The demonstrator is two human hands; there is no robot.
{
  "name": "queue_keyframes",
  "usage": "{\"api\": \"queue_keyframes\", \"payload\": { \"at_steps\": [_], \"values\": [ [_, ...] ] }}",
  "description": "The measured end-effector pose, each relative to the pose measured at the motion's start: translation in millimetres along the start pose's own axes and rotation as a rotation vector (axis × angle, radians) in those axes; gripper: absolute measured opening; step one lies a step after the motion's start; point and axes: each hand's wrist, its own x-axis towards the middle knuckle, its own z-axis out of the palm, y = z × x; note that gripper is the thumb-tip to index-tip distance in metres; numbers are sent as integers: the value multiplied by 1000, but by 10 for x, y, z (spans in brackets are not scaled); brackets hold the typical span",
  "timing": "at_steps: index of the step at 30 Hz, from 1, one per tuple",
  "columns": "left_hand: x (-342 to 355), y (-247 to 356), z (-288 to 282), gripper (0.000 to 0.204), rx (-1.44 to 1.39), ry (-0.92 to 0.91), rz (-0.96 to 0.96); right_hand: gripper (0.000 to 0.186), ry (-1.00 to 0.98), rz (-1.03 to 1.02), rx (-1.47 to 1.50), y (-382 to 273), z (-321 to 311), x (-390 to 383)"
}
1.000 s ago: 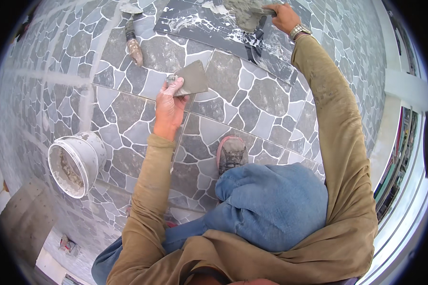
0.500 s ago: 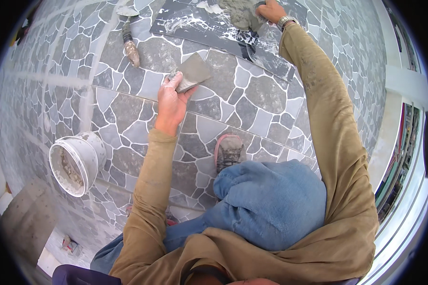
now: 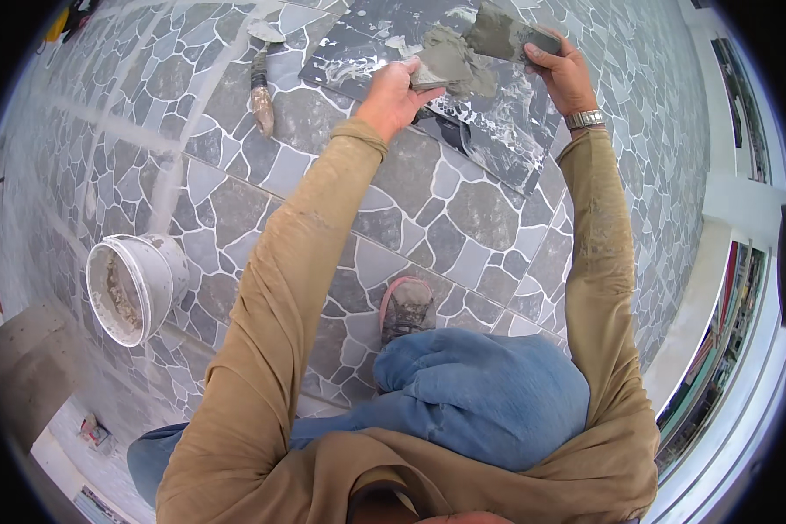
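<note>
My left hand is closed on a thin flat grey plate, whose far edge meets a heap of wet grey mortar. Across the heap, my right hand grips a second flat plate coated with mortar. Whether these plates are tile pieces or scrapers, I cannot tell. The mortar lies on a dark board streaked with white smears, at the far middle of the floor.
A trowel with a worn handle lies left of the board. Further left stands a white bucket with mortar residue inside. My shoe rests on the stone-patterned floor. A pale ledge runs along the right.
My left hand has moved away from me and to the right, carrying its plate to the mortar. My right hand has shifted right, and its mortar-coated plate now shows clearly.
</note>
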Motion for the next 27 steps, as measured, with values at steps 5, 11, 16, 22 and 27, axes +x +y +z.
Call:
{"api": "queue_keyframes", "payload": {
  "at_steps": [5, 11, 16, 22, 27],
  "values": [
    [23, 87, 185, 41, -47, -131, -18, 36, -62, -341, -493, -272, 276, -273],
    [-8, 246, 65, 37, -294, -287, 1, 53, -94, -679, -706, -183, 604, -394],
    [-227, 192, 12, 39, -226, -159, 85, 63, -14, -710, -765, 28, 524, -346],
    [-270, 387, -91, 39, -85, -177, 139, 31, 167, -280, -538, 40, 291, -178],
    [-267, 336, -230, 34, -47, -194, 101, 13, 101, 150, 319, -211, 371, -90]
  ]
}}
